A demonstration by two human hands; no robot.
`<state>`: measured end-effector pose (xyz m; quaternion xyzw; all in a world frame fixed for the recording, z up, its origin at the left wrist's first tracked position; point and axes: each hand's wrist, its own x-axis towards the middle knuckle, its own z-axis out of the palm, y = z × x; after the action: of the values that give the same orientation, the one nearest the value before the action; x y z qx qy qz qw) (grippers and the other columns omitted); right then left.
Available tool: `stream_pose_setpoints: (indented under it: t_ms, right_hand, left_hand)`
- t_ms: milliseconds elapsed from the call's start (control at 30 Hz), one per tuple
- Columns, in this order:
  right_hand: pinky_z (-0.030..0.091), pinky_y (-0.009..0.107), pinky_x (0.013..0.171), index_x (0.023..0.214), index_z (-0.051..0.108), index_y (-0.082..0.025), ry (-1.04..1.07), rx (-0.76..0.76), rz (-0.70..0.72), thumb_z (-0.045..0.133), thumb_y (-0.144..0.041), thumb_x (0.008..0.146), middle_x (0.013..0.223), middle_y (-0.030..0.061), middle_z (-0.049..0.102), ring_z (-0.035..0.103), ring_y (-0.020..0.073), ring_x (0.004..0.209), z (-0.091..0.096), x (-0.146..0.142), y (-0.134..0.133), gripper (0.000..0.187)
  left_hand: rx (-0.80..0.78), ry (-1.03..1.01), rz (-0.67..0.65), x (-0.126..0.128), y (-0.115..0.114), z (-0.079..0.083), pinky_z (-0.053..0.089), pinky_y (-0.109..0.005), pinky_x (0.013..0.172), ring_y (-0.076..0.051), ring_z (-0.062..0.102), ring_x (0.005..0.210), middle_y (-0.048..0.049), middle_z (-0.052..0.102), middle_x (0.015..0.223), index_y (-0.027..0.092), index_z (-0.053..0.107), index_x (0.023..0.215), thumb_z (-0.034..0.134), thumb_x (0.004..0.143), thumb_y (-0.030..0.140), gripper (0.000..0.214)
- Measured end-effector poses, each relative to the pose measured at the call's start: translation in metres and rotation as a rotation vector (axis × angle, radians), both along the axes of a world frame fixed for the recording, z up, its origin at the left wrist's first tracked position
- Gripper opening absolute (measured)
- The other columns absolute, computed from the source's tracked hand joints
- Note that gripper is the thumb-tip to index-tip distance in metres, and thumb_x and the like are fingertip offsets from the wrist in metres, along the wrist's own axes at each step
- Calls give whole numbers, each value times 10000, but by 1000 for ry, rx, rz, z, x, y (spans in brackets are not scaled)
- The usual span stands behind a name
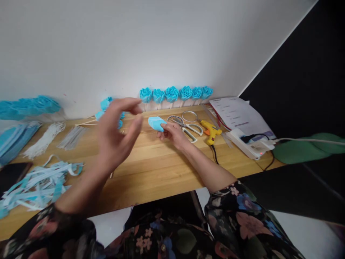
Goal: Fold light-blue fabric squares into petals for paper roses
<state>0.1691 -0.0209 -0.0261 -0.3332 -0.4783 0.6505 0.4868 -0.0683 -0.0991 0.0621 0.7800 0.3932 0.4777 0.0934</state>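
My right hand (172,133) pinches a small folded piece of light blue fabric (155,123), like face-mask material, between thumb and fingers above the table's middle. Raised to the left of it is my left hand (115,133), slightly blurred, thumb and fingers apart with nothing between them. Just behind my right hand lie scissors (192,132) with white handles. Beside them is a yellow glue gun (211,132) with a black cord. Partly hidden behind my left hand are more blue pieces (106,104) and thin wooden sticks (87,123).
Several blue fabric roses (171,94) on sticks lean on the wall, with more roses (29,107) at far left. Fabric strips (40,185), white cords (45,138), thin wires (71,137) and a dark phone (13,176) lie left. A power strip (242,144) and papers (239,113) are right.
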Motion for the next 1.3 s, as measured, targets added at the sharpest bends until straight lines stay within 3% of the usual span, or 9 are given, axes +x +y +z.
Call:
stream_pose_setpoints:
  t_ms: [133,200,300,467,667,833,1100,1233,1300]
  right_hand:
    - [501,225,520,832,683,-160,-72,86,-22,708,-478,790,654,20,728,612,108,494,2,-1,-4,322]
    - [515,236,542,880,694,-156,-116,118,-23,704,-501,796,669,28,736,627,116,517,2,-1,-5,355]
    - [527,246,570,915,704,-158,-199,174,-30,687,-517,820,697,31,742,641,119,544,3,-2,-7,372]
    - [524,244,562,967,711,-166,-270,225,-54,677,-509,840,698,18,732,643,118,545,3,-2,-10,367]
    - [529,249,566,1059,717,-170,-290,217,-21,677,-535,842,716,22,737,643,122,550,-1,-2,-9,427]
    - [523,248,580,1167,704,-169,-305,201,13,681,-523,848,724,22,741,643,120,554,-1,-3,-12,477]
    - [526,255,587,1200,699,-163,-315,204,35,680,-536,849,730,28,745,647,125,558,1,-2,-13,513]
    - [521,248,576,1195,704,-159,-329,204,27,679,-542,848,719,29,743,640,120,545,-1,0,-11,517]
    - [520,246,571,1185,711,-164,-337,210,23,674,-544,848,714,29,743,641,121,543,-2,0,-10,509]
  left_hand:
    - [-213,33,-2,48,86,-41,520,-387,851,-210,635,923,-94,682,1128,175,597,1266,761,803,427,552]
    - [-420,-48,-35,49,99,-63,513,-361,818,-209,644,907,-103,691,1104,153,577,1269,803,737,472,660]
    - [-665,-237,-239,44,97,-79,506,-326,775,-198,662,872,-99,712,1006,133,582,1151,790,735,514,601]
    - [-757,-401,-239,50,90,-75,450,-267,655,-155,625,740,-48,695,849,150,567,1021,845,663,501,573]
    - [-752,-404,-234,53,87,-68,428,-252,586,-118,551,637,-14,646,740,166,617,824,761,735,515,387]
    - [-698,-423,-203,52,83,-62,424,-252,555,-105,500,548,13,553,581,177,567,657,694,797,559,426]
    - [-705,-422,-224,52,83,-64,452,-257,571,-118,519,564,2,551,589,178,544,648,613,845,619,488]
    - [-695,-353,-241,48,85,-62,490,-277,634,-157,591,685,-36,621,715,166,606,743,518,884,662,524]
    - [-686,-294,-267,46,87,-63,486,-276,660,-166,607,747,-43,657,798,165,644,825,594,849,633,471]
